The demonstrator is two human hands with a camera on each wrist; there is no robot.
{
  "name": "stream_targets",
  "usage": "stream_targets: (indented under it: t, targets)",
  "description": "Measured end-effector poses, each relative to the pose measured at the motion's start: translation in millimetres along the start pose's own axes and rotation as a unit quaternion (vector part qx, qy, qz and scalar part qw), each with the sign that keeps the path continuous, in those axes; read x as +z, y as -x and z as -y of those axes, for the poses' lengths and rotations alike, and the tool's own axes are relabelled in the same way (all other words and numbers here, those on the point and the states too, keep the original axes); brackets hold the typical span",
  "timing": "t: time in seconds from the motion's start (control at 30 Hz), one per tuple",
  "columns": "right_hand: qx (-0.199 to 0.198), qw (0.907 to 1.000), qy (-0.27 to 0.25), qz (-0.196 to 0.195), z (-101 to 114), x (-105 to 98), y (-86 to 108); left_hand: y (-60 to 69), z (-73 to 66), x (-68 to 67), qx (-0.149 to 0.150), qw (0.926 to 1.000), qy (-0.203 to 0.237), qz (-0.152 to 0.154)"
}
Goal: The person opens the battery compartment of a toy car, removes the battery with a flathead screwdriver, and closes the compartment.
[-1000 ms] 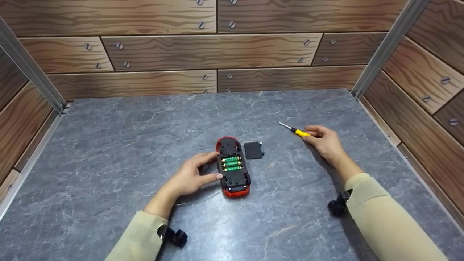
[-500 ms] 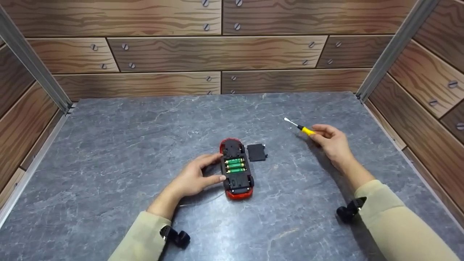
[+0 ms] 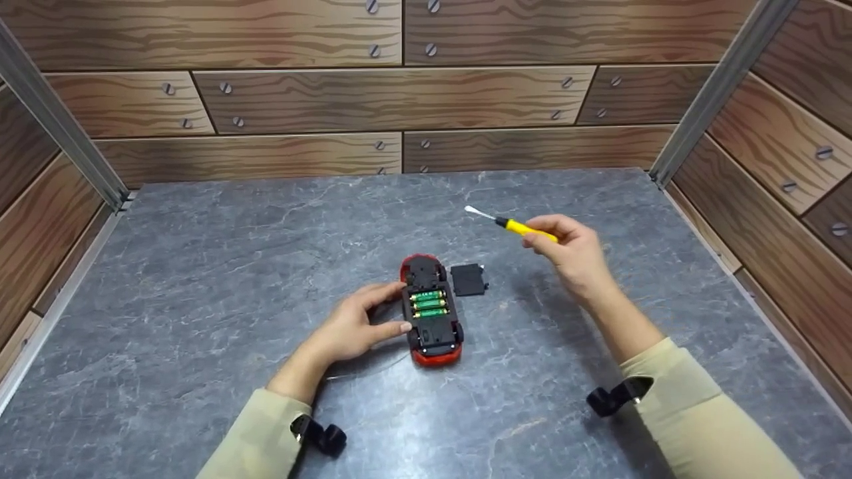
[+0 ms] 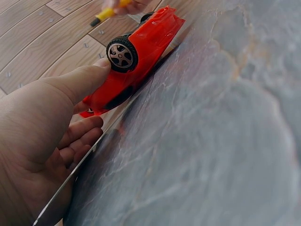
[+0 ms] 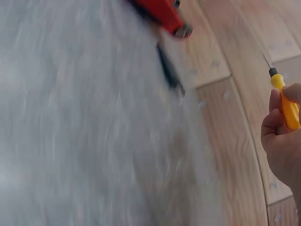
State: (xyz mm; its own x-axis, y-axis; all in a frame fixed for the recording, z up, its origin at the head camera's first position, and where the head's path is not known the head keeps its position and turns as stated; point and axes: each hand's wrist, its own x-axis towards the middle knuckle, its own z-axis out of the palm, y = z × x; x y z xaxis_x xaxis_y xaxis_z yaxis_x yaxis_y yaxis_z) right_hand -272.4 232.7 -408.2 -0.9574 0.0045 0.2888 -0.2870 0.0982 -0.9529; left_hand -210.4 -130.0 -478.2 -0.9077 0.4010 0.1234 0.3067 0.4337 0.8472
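A red toy car (image 3: 436, 359) lies upside down on the grey tabletop. Several green batteries (image 3: 429, 304) sit in the uncovered compartment of its black underside. My left hand (image 3: 349, 326) rests against the car's left side, thumb and forefinger touching it; in the left wrist view the thumb (image 4: 84, 80) lies by a wheel (image 4: 122, 55). To the car's right lies a black battery cover (image 3: 469, 279). Above the table, farther right, my right hand (image 3: 572, 256) holds a screwdriver (image 3: 522, 229) by its yellow handle, its pale tip pointing left and away from the car.
Wood-patterned panels (image 3: 299, 100) wall in the back and sides of the grey tabletop (image 3: 233, 266). Metal posts (image 3: 719, 80) stand at the back corners. Small black wrist cameras (image 3: 329, 439) hang at both sleeves.
The right hand has lifted and moved left with the screwdriver, bringing it closer to the car and cover. The left hand, car and cover stay in place; the view shifts slightly.
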Motion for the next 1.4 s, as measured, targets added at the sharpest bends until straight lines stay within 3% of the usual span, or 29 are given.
stream_targets:
  t: [0.2,0.43,0.63,0.83,0.97,1.1,1.4]
  targets:
    - [-0.015,0.9979,-0.062,-0.01,12,22,7.6,-0.5,-0.3,-0.3,0.002,1.0,-0.002,0.0]
    - [-0.029,0.9862,-0.162,-0.013,16,35,12.2,0.2,-0.8,-0.8,0.003,1.0,0.002,0.002]
    - [-0.022,0.98,-0.197,-0.007,16,41,16.6,0.3,-1.8,-0.1,-0.004,1.0,0.004,-0.001]
    - [-0.037,0.987,-0.157,0.002,17,45,19.5,0.5,-1.8,-0.1,-0.014,0.9999,0.006,0.0]
    - [-0.048,0.9919,-0.115,0.027,14,45,22.2,1.1,-1.6,0.2,-0.017,0.9998,0.003,0.001]
    - [-0.051,0.9926,-0.096,0.053,10,46,25.8,1.1,-1.4,0.7,-0.019,0.9998,0.0,0.003]
    - [-0.075,0.9924,-0.073,0.065,4,53,27.9,1.3,-1.1,-1.0,-0.013,0.9999,0.0,0.002]
